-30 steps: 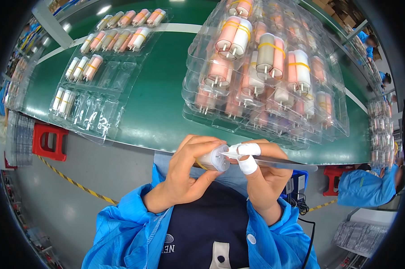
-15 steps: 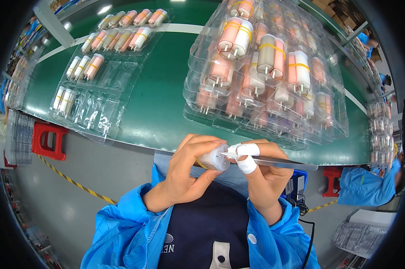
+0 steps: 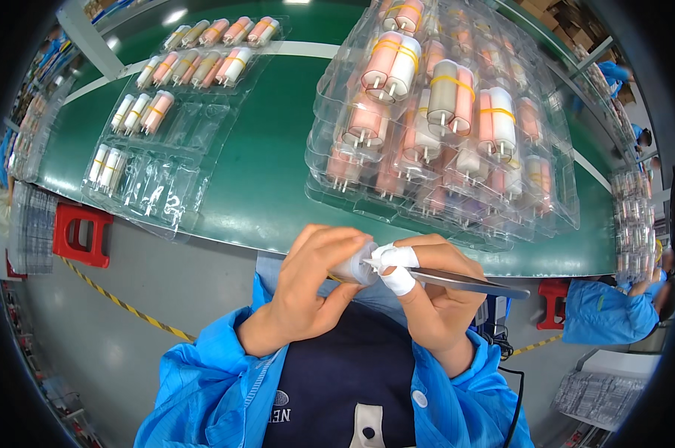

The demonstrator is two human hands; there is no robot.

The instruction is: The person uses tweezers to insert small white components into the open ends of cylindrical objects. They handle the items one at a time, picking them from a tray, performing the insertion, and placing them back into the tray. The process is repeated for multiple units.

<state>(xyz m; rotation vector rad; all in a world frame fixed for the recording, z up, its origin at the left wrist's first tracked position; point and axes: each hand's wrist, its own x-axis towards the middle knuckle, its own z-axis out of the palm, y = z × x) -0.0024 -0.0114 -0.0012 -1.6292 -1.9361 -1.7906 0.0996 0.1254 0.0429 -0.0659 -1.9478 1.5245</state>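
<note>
In front of my chest, my left hand is closed around a whitish translucent cylinder, whose end face points right. My right hand pinches metal tweezers, with their long end sticking out to the right past the hand. White tape wraps the thumb and a finger of that hand. Its fingertips and the tweezer tips meet the cylinder's end, around a small white pin; the exact contact is too small to make out.
On the green table beyond my hands, stacked clear trays at right hold banded pink, white and grey cylinders. A partly filled clear tray lies at left. Red stools stand beyond the edge; a person in blue is at far right.
My right hand has shifted slightly left, and the tweezers' outer end has dipped a little. The cylinder's end has turned a little in my left hand. The trays are unchanged.
</note>
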